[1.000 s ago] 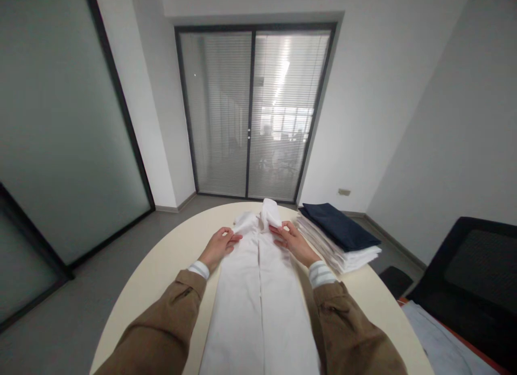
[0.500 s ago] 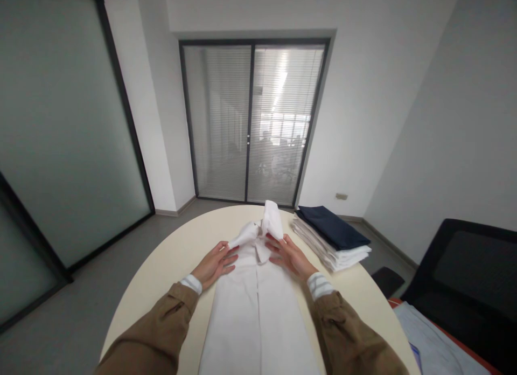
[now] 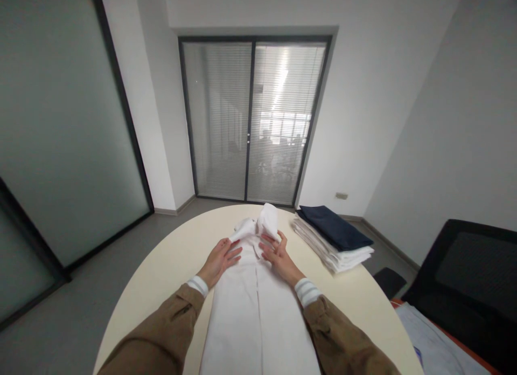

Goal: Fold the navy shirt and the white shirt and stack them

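Observation:
A white shirt (image 3: 236, 310) lies lengthwise before me, its sides tucked in to a long narrow shape and a seam line running down the middle. Its collar (image 3: 267, 220) stands up at the far end, the right part higher than the left. My left hand (image 3: 220, 261) grips the collar's left edge between thumb and forefinger, its other fingers stretched over the cloth. On the opposite side, my right hand (image 3: 283, 257) holds the right edge of the collar with bent fingers, some of them resting on the shirt front. Cloth partly hides the fingertips.
The shirt lies on a round cream table (image 3: 161, 289). At its back right is a stack of folded white cloth (image 3: 319, 248) topped by a folded navy cloth (image 3: 337, 227). A black chair (image 3: 468, 283) stands at right, near a pale garment (image 3: 436, 337).
My right hand has shifted left and inward along the collar, its fingers more bent. The collar's raised right part has tipped slightly left and lower. My left hand has barely moved.

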`<state>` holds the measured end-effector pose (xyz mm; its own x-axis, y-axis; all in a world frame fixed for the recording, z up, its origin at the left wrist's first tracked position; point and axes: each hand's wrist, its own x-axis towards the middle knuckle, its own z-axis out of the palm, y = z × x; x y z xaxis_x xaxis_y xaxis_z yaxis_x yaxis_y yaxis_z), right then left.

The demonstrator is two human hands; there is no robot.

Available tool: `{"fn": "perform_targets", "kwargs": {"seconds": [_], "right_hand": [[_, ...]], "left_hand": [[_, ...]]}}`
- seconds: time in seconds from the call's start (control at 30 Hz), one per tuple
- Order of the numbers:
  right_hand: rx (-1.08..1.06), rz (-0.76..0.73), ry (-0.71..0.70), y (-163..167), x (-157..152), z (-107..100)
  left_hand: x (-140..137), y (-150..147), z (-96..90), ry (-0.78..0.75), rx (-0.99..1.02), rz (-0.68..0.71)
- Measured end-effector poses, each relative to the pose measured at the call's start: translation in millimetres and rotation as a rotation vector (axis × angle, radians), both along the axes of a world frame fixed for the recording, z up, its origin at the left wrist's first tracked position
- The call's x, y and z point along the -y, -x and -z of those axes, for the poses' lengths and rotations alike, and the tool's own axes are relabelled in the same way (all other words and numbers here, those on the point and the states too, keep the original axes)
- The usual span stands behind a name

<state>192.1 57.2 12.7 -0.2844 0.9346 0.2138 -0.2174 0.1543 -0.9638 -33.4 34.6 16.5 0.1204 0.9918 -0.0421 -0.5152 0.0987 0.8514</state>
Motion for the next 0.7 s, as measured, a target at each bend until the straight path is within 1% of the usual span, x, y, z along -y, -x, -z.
{"fn": "perform_targets", "kwargs": {"seconds": [0.1, 0.17, 0.2, 0.3, 0.37, 0.43, 0.47, 0.53, 0.6, 0.7], "right_hand": [[0.163, 0.044, -0.227, -3.2, -3.9, 8.4], [0.342, 0.068, -0.34, -6.5, -4.1, 11.4], [0.455, 0.055, -0.391, -8.0, -3.3, 11.5], [0.825, -0.048, -0.551, -10.5, 1.1, 6.1], [1.028, -0.101, -0.613, -9.4, 3.8, 0.5], [1.164, -0.141, -0.613, -6.0, 4.7, -3.4], [1.2, -0.15, -0.603, -3.8, 4.2, -4.3], [1.206, -0.135, -0.593, 0.9, 1.6, -3.5], [1.14, -0.091, -0.596, 4.9, -2.6, -0.9], [1.004, -0.071, -0.632, 7.1, -9.0, 1.8]], "left_hand": [[-10.3, 2.8, 3.1, 0.008, -0.034, -0.046], [-15.6, 5.6, 7.0, 0.014, -0.046, -0.049], [-17.4, 6.9, 8.8, 0.017, -0.045, -0.042], [-19.4, 9.4, 11.2, 0.03, -0.042, -0.013], [-18.8, 9.7, 10.3, 0.036, -0.05, 0.009], [-17.6, 9.2, 8.4, 0.031, -0.06, 0.032], [-17.0, 8.7, 7.4, 0.025, -0.064, 0.043], [-15.9, 7.6, 5.9, 0.008, -0.075, 0.061], [-15.0, 6.8, 5.1, -0.007, -0.09, 0.07], [-14.2, 6.2, 4.7, -0.02, -0.11, 0.073]]}}
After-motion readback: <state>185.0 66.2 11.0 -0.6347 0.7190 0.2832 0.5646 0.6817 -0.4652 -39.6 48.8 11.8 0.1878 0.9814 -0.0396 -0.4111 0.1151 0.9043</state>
